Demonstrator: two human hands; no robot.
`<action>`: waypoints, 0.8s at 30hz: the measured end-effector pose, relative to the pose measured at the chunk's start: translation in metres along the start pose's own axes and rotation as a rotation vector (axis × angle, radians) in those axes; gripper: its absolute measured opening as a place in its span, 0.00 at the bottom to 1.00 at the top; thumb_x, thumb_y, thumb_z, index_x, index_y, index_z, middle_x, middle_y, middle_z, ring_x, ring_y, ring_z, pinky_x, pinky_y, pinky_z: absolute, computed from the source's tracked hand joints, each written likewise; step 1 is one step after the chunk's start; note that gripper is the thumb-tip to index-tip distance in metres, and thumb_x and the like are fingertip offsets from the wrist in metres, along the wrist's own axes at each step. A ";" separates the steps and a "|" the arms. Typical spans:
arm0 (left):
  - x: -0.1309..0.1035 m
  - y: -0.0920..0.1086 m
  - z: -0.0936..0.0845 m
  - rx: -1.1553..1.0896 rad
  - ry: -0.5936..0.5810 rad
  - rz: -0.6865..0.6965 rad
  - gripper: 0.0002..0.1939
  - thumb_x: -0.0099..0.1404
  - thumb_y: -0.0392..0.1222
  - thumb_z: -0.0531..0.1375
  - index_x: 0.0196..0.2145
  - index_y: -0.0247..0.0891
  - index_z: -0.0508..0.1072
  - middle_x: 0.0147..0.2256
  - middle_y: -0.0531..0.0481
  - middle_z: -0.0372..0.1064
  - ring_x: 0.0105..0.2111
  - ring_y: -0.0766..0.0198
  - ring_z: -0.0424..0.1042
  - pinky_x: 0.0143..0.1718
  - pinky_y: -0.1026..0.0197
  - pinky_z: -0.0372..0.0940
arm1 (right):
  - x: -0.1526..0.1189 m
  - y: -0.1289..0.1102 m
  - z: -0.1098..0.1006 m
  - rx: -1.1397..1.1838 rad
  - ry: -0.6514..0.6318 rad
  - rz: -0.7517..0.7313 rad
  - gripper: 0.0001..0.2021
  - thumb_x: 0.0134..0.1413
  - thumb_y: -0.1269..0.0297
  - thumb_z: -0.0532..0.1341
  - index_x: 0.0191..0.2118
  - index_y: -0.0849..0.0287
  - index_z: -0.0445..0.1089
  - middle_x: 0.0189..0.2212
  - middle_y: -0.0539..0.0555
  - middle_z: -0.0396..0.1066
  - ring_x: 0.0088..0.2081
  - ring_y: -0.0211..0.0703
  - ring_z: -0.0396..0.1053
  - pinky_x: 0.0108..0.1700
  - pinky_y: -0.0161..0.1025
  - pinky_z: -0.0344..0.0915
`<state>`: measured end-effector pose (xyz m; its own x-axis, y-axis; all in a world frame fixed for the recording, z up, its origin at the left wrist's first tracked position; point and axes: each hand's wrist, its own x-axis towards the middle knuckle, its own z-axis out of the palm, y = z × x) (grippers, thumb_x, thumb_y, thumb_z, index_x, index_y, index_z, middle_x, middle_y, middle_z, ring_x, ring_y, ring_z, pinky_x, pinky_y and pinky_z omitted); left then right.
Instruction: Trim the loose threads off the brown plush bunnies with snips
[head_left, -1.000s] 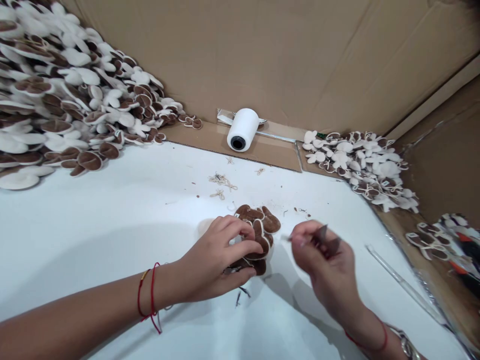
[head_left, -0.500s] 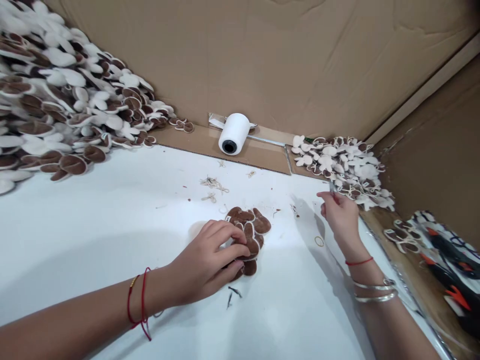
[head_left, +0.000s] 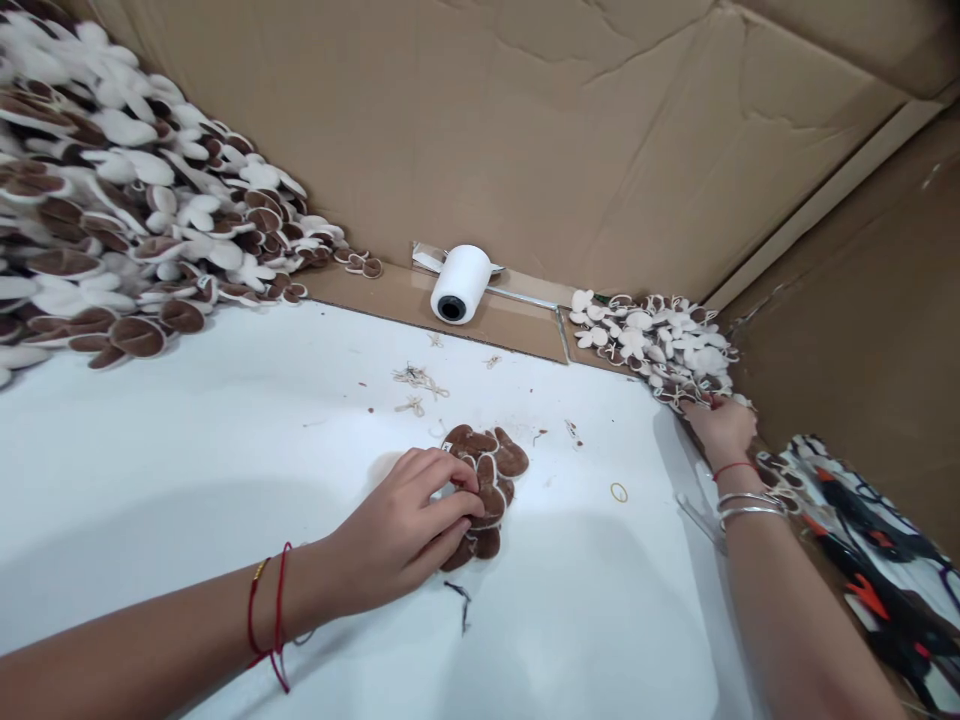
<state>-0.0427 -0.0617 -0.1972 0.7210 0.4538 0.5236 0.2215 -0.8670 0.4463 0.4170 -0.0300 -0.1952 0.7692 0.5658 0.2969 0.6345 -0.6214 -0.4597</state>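
Observation:
My left hand (head_left: 409, 530) has its fingers curled over a small brown plush rabbit piece (head_left: 491, 500) with white edging, pressed onto a stack of brown plush pieces (head_left: 512, 455) on the white table. The fingertips lie against the piece, and part of the stack is hidden beneath them. Over at the right, my right hand (head_left: 724, 425) reaches the front of a pile of small white and brown plush rabbit pieces (head_left: 637, 335). Its fingers are bent and closed, and what they hold is hidden. Just below it a thin silvery tool (head_left: 701, 522) lies near the table's edge.
A white roll (head_left: 461, 285) rests on cardboard at the back. A large plush heap (head_left: 142, 230) covers the back left. Loose cord scraps (head_left: 420, 380) and a yellow ring (head_left: 619, 492) dot the table. Black-and-orange tools (head_left: 862, 540) lie at right, beside cardboard walls (head_left: 525, 130).
My right hand has moved away from above the table onto the right-hand pile. The thin silvery tool now shows on the table. My left hand stays on the brown plush piece. The view has shifted slightly.

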 end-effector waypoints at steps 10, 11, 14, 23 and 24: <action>0.000 -0.001 -0.001 -0.002 0.001 -0.018 0.11 0.66 0.27 0.53 0.41 0.39 0.69 0.42 0.46 0.66 0.42 0.59 0.63 0.45 0.54 0.56 | -0.033 -0.035 -0.028 0.342 -0.243 0.045 0.12 0.63 0.62 0.60 0.48 0.63 0.69 0.42 0.55 0.72 0.37 0.42 0.72 0.37 0.42 0.72; 0.000 -0.001 -0.001 -0.004 0.005 -0.021 0.11 0.66 0.27 0.53 0.41 0.39 0.69 0.42 0.47 0.66 0.42 0.59 0.63 0.45 0.54 0.56 | -0.044 -0.045 -0.035 0.412 -0.286 0.006 0.11 0.63 0.63 0.61 0.46 0.63 0.69 0.36 0.52 0.72 0.30 0.38 0.70 0.30 0.37 0.70; 0.000 -0.001 -0.001 -0.005 0.023 -0.028 0.11 0.66 0.27 0.53 0.41 0.39 0.68 0.42 0.46 0.67 0.42 0.59 0.63 0.45 0.53 0.56 | -0.085 -0.078 -0.057 0.589 -0.476 -0.121 0.12 0.53 0.60 0.66 0.41 0.62 0.74 0.20 0.45 0.66 0.15 0.30 0.53 0.17 0.31 0.52; -0.001 0.005 -0.005 -0.114 0.156 -0.097 0.25 0.69 0.39 0.56 0.61 0.40 0.54 0.46 0.45 0.70 0.44 0.60 0.69 0.45 0.57 0.63 | -0.186 -0.145 -0.072 0.963 -1.051 -0.408 0.10 0.45 0.59 0.71 0.32 0.61 0.79 0.25 0.53 0.75 0.27 0.39 0.69 0.31 0.37 0.68; -0.001 0.006 -0.005 -0.114 0.156 -0.105 0.26 0.69 0.40 0.56 0.62 0.41 0.52 0.47 0.44 0.70 0.44 0.60 0.69 0.46 0.57 0.64 | -0.191 -0.145 -0.068 0.997 -1.109 -0.396 0.11 0.45 0.59 0.71 0.32 0.61 0.79 0.25 0.53 0.75 0.27 0.39 0.69 0.32 0.37 0.68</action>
<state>-0.0454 -0.0657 -0.1911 0.5858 0.5742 0.5719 0.2083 -0.7887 0.5785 0.1828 -0.0850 -0.1284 -0.1573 0.9875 -0.0123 0.1238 0.0074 -0.9923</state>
